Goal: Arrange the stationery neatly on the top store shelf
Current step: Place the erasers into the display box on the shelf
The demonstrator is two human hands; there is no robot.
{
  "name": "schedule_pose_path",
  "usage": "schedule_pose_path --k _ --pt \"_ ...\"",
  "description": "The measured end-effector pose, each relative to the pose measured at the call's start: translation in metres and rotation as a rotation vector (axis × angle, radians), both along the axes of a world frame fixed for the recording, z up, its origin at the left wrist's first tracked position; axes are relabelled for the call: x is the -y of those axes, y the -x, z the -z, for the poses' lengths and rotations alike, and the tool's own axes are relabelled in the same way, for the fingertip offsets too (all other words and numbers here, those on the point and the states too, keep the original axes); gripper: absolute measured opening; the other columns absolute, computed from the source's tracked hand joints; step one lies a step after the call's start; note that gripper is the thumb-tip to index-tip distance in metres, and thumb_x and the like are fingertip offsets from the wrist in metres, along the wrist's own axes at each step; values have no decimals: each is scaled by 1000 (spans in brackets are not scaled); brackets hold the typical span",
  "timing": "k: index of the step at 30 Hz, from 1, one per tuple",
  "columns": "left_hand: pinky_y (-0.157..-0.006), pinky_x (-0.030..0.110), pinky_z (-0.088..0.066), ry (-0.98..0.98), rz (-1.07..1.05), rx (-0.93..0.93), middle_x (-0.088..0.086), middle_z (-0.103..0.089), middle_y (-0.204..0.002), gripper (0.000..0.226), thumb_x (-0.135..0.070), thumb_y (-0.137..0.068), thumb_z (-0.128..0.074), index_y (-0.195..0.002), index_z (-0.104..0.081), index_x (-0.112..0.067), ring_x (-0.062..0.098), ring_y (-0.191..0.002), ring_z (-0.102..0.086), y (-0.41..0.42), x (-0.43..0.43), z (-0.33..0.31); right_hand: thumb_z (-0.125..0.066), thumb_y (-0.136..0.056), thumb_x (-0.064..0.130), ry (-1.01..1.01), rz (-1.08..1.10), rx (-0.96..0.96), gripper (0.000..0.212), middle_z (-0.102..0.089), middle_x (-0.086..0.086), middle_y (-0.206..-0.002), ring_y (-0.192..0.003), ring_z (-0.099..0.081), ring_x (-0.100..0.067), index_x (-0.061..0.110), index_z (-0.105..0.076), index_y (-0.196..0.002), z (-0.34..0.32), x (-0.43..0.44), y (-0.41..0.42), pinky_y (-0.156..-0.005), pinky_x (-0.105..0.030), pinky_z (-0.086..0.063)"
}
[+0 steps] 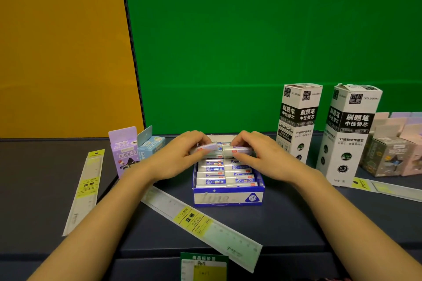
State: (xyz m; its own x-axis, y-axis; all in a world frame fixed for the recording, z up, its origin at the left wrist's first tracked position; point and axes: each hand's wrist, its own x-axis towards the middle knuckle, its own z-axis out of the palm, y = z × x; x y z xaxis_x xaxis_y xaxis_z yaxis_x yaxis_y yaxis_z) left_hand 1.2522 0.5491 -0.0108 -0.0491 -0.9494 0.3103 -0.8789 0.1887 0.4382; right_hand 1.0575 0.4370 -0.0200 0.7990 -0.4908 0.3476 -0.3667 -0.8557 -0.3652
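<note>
The left hand [180,155] has its fingers [194,138] pinched on the left eraser [206,149]. The right hand [258,155] grips the right eraser [239,150]. Both erasers are over the 12 o'clock end of the eraser box [228,197] on the shelf [285,223]. A ruler [201,219] lies at the box's 6 o'clock, and tall refill boxes [296,125] stand at 2 o'clock.
</note>
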Motion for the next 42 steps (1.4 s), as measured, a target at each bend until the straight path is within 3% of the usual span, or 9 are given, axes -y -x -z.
schedule_pose_path --k 4,7,12,17,26,35,42 --pt "-74 15 -39 130 -76 95 -14 -55 -92 28 -28 -84 -63 -111 -65 -20 11 -92 -50 4 2 -2 -62 -83 33 75 62 16 19 -58 2 -104 -98 -48 -11 30 -56 -101 -1 2 1 -85 -31 -43" --pt "-78 29 -45 173 -116 90 -10 -55 -89 30 -29 -79 -68 -108 -69 -21 16 -91 -54 7 4 -1 -63 -82 35 111 87 36 18 -59 3 -102 -95 -45 -9 31 -58 -99 -2 4 1 -82 -30 -41" --pt "-80 37 -48 117 -132 98 1 -66 -96 28 -31 -75 -73 -101 -72 -22 19 -90 -57 6 9 5 -63 -82 38 92 129 86 18 -60 4 -102 -95 -50 -9 32 -58 -98 -2 7 2 -82 -34 -46" --pt "-84 34 -46 93 -82 135 -2 -68 -105 24 -29 -79 -69 -101 -73 -19 14 -96 -55 5 10 4 -62 -82 39 117 140 51 19 -62 5 -103 -92 -50 -9 32 -57 -99 -3 7 3 -80 -32 -46" --pt "-81 39 -49 96 -98 159 -2 -72 -93 13 -25 -79 -70 -89 -76 -19 15 -88 -58 5 11 4 -60 -85 35 88 98 -45 20 -64 5 -106 -93 -47 -6 28 -60 -103 -3 0 0 -76 -24 -35" --pt "-84 41 -47 101 -106 102 -3 -71 -92 14 -27 -76 -72 -87 -76 -19 14 -90 -56 1 9 5 -66 -80 17 31 108 -101 19 -71 7 -106 -98 -63 -9 25 -70 -97 -6 -2 -3 -87 -28 -50" --pt "-80 43 -47 108 -105 109 -5 -70 -82 16 -34 -79 -68 -79 -76 -21 15 -86 -55 1 9 8 -59 -86 27 117 131 -167 21 -71 11 -110 -101 -63 -11 30 -71 -103 -11 -7 -2 -87 -33 -51"
